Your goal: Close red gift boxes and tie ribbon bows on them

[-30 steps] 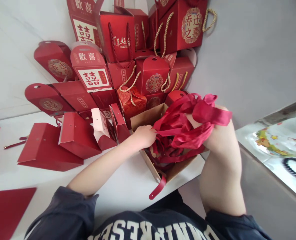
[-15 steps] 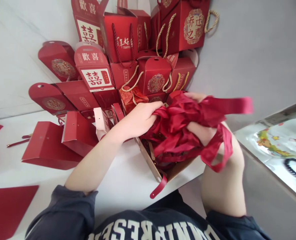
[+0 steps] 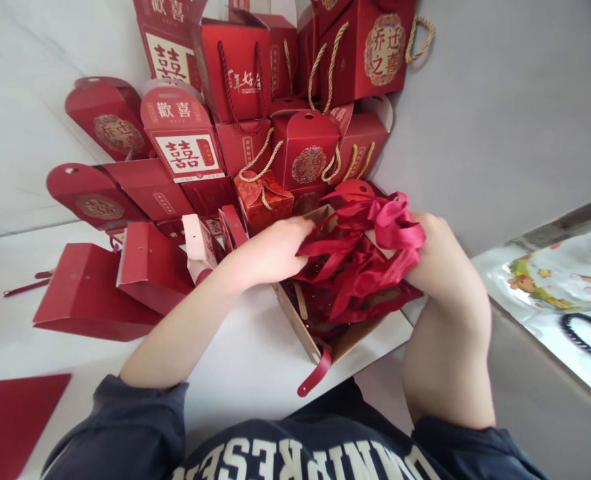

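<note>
A tangled bundle of glossy dark-red ribbon (image 3: 360,283) fills the middle of the view, above and inside an open cardboard box (image 3: 295,327). My left hand (image 3: 286,248) is at the box's left rim, its fingers closed on strands at the bundle's left side. My right hand (image 3: 422,243) grips the bundle from the right; loops of ribbon cover most of its fingers. Beneath the ribbon, more dark-red pieces with small shiny dots lie in the box. One red strap (image 3: 316,373) with a hole hangs over the box's front corner.
Stacked red gift boxes (image 3: 310,150) with rope handles stand against the wall behind. Red folded boxes (image 3: 92,293) sit on the white table (image 3: 230,373) at left, near a flat red sheet (image 3: 18,420). A grey wall and a ledge with a black beaded bracelet (image 3: 588,337) are at right.
My right hand has turned and moved up to the bundle's right side, and the long loose ribbon ends there have been gathered in. My left hand has shifted slightly left and down.
</note>
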`<control>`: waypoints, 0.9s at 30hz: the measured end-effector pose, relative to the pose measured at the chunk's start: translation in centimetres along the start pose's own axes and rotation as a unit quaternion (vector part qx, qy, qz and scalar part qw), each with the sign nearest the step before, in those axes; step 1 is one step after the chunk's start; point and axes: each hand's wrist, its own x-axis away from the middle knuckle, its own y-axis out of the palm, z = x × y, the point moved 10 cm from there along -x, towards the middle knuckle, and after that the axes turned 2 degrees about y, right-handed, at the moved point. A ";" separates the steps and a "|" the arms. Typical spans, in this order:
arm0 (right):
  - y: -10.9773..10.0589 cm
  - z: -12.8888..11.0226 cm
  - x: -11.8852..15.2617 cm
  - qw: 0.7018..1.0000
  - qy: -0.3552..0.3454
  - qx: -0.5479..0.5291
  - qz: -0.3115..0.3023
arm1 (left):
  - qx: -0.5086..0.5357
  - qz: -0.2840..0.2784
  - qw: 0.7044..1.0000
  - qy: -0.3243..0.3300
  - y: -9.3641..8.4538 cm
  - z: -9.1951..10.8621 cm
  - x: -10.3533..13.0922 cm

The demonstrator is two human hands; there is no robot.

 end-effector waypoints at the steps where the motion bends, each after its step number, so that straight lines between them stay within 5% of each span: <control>1: -0.3 0.3 0.1 1.000 0.019 0.008 0.010 | -0.021 -0.075 0.997 -0.010 2.2 -0.8 -0.3; 4: -0.4 0.3 0.4 0.999 0.027 0.032 0.012 | -0.065 -0.209 0.974 -0.062 7.2 -3.3 -0.6; 7: 0.6 -1.0 0.7 0.997 -0.044 0.049 -0.035 | -0.081 -0.213 0.968 -0.102 8.7 -4.5 -1.0; 10: 1.8 -1.4 1.2 0.992 -0.066 0.046 -0.102 | -0.070 -0.170 0.977 -0.107 7.5 -4.2 -1.3; 14: 3.1 -1.8 1.4 0.991 -0.048 -0.016 -0.126 | -0.030 -0.079 0.994 -0.075 3.5 -2.1 -1.5; 18: 5.7 -2.1 1.2 0.983 -0.043 0.021 -0.176 | 0.067 0.057 0.995 0.048 -1.2 2.2 -0.8; 21: 4.7 -1.3 0.6 0.988 -0.037 0.063 -0.133 | 0.126 0.118 0.981 0.086 -3.5 3.1 0.3; 24: 1.3 0.0 0.1 0.993 -0.011 0.109 -0.038 | 0.106 0.123 0.986 0.032 -3.7 1.2 0.6; 27: -0.4 0.5 0.1 0.989 -0.002 0.146 -0.021 | 0.016 -0.018 1.000 -0.003 0.2 -0.6 -0.3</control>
